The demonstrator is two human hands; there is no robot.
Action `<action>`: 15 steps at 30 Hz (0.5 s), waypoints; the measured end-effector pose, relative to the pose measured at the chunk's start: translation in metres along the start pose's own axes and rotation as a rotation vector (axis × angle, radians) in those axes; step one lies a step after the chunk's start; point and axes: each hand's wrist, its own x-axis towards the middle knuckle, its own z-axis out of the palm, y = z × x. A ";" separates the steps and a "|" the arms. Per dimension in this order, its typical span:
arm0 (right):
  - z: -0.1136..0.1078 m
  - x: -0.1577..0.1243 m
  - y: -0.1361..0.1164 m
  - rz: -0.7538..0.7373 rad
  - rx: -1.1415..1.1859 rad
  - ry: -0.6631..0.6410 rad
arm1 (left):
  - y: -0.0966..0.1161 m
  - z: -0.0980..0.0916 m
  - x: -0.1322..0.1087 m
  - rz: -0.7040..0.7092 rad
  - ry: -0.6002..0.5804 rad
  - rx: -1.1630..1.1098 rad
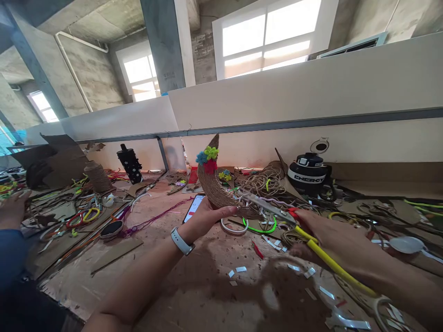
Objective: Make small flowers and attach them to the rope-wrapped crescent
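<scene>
My left hand [204,217] holds up a crescent wrapped in brown jute rope [216,191], with blue, green and red yarn flowers [207,157] near its upper tip. My right hand [327,233] grips scissors with red and yellow handles [301,226]; their metal blades [263,205] point left and touch the crescent's lower end. A white watch [181,241] sits on my left wrist. A smartphone [194,207] lies on the table just behind my left hand.
A pile of jute cord [265,180], a black jug [309,173], a green ring [259,227] and a white ring [233,228] lie beyond. A twine spool [97,176] and black bottle [129,162] stand at left. Another person's hand [12,210] is far left.
</scene>
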 end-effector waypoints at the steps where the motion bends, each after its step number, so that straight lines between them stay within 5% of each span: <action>1: -0.002 0.002 0.001 0.012 0.034 -0.011 | 0.000 0.000 0.000 -0.002 0.006 0.000; 5: -0.013 0.007 0.000 0.128 0.005 -0.116 | -0.002 -0.001 0.001 -0.007 0.017 -0.044; 9: -0.016 0.008 0.001 0.229 -0.387 0.002 | -0.003 -0.002 0.003 -0.035 0.017 -0.094; 15: -0.006 0.010 0.005 0.284 -0.071 -0.114 | -0.003 -0.003 0.003 -0.046 0.024 -0.069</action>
